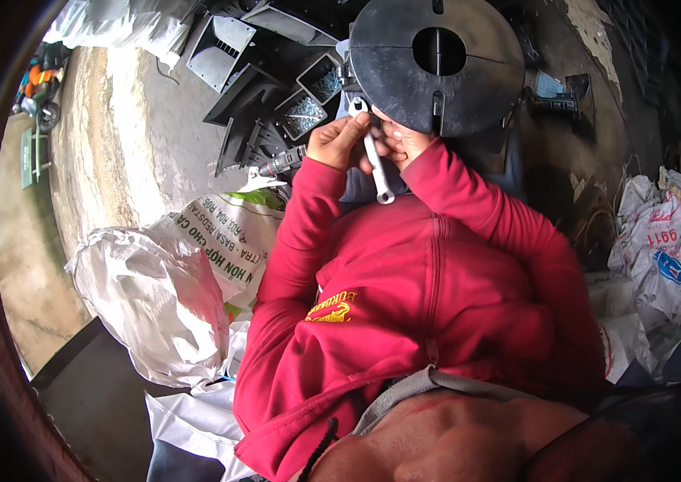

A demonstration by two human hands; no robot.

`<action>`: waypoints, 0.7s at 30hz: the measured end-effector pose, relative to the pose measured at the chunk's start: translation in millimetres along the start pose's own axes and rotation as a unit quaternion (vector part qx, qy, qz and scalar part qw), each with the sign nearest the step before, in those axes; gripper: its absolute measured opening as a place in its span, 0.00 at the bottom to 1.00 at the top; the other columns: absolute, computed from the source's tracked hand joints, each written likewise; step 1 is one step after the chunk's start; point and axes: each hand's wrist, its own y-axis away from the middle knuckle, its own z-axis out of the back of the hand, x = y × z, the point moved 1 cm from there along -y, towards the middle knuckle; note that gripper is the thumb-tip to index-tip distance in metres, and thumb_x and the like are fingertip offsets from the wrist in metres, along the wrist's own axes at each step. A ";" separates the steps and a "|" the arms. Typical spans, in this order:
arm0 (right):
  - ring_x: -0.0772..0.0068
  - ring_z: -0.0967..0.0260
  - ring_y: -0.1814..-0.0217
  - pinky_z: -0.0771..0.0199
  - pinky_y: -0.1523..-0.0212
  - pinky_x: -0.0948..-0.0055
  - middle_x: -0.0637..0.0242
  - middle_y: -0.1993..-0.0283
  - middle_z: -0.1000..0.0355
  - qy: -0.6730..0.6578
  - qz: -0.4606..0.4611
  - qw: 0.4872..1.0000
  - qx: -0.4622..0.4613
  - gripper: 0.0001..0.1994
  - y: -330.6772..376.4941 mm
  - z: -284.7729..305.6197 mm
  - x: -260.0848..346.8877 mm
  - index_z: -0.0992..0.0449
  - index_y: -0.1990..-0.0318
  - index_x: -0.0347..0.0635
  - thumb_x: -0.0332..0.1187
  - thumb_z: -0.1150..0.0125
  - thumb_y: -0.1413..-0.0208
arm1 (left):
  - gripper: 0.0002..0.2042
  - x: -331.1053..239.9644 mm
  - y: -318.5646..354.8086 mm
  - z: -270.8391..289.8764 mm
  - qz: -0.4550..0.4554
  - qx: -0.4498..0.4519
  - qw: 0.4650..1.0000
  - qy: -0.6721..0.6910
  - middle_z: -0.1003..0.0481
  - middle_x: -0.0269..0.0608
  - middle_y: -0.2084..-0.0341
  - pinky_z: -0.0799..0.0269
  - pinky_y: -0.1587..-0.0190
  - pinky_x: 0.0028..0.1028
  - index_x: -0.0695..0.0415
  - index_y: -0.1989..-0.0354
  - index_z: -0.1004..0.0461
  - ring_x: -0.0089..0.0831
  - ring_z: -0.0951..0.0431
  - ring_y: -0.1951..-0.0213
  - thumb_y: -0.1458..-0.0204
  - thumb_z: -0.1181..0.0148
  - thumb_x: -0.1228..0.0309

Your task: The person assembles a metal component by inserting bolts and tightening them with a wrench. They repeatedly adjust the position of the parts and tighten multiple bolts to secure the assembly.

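Note:
My left hand [339,143] is closed around the shaft of a silver combination wrench [371,153], its thumb near the upper end. The wrench's upper jaw is at a small fitting beside the rim of a black round disc [473,84] with a slotted central hole. Whether the jaw grips a nut there is too small to tell. Just right of the wrench, my right hand [406,143] has its fingers curled in under the disc's near edge. What those fingers hold, if anything, is hidden.
Two small trays of screws [303,115] stand left of the disc, among black and grey panels [220,48]. A power driver [282,163] lies near my left wrist. White sacks [151,297] lie at left, more bags [662,241] at right. A black bracket [577,96] is right of the disc.

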 end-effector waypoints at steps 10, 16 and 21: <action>0.89 0.53 0.90 0.56 0.91 0.87 0.82 0.87 0.48 -0.069 0.008 0.997 0.040 0.08 -10.5 13.0 -4.0 0.33 0.70 0.47 0.38 0.44 0.46 | 0.15 -24.2 -13.8 21.0 0.006 -0.001 0.994 -0.112 0.29 0.32 0.87 0.41 0.85 0.16 0.58 0.76 0.26 0.17 0.33 0.87 0.46 0.45 0.58; 0.89 0.56 0.90 0.58 0.91 0.87 0.83 0.88 0.51 -0.065 0.000 0.995 0.076 0.08 -1.8 10.7 -3.4 0.34 0.70 0.47 0.38 0.47 0.44 | 0.14 -63.7 -7.0 18.4 0.036 0.048 0.954 -0.293 0.34 0.29 0.90 0.46 0.84 0.17 0.59 0.74 0.26 0.15 0.37 0.87 0.46 0.45 0.60; 0.88 0.52 0.85 0.54 0.88 0.87 0.77 0.80 0.45 -0.099 -0.053 0.986 0.122 0.12 14.4 25.1 8.8 0.34 0.65 0.43 0.42 0.46 0.44 | 0.14 -60.5 4.6 31.0 -0.117 0.073 0.951 -0.277 0.34 0.34 0.87 0.42 0.82 0.18 0.64 0.74 0.30 0.19 0.35 0.86 0.43 0.53 0.66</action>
